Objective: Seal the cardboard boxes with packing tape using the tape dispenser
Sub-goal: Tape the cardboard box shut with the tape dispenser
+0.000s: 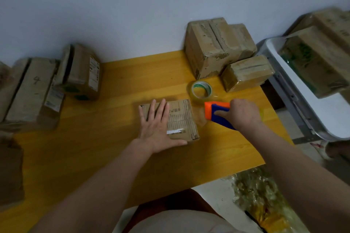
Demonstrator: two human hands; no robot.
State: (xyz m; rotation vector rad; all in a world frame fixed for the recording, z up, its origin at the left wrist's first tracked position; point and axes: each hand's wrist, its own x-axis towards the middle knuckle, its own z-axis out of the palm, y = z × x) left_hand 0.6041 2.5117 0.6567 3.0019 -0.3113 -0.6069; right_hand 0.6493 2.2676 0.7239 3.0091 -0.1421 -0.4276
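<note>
Two hands at work: our left hand (157, 128) lies flat, fingers spread, on the small cardboard box (181, 119) mid-table; our right hand (244, 115) grips the tape dispenser (216, 112) just beside it.

Single head-worn view, looking forward and steeply down, close over the table (113, 147); wall at 12 o'clock, forearms entering from 6 o'clock.

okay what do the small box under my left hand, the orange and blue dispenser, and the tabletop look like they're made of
Small box: brown corrugated cardboard, matte and worn; torn patches expose ribbed fluting. Dispenser: probably moulded plastic, given its saturated orange and blue and smooth surface. Tabletop: yellow wood-look surface with faint grain lines and slight sheen; solid wood or laminate cannot be told.
</note>
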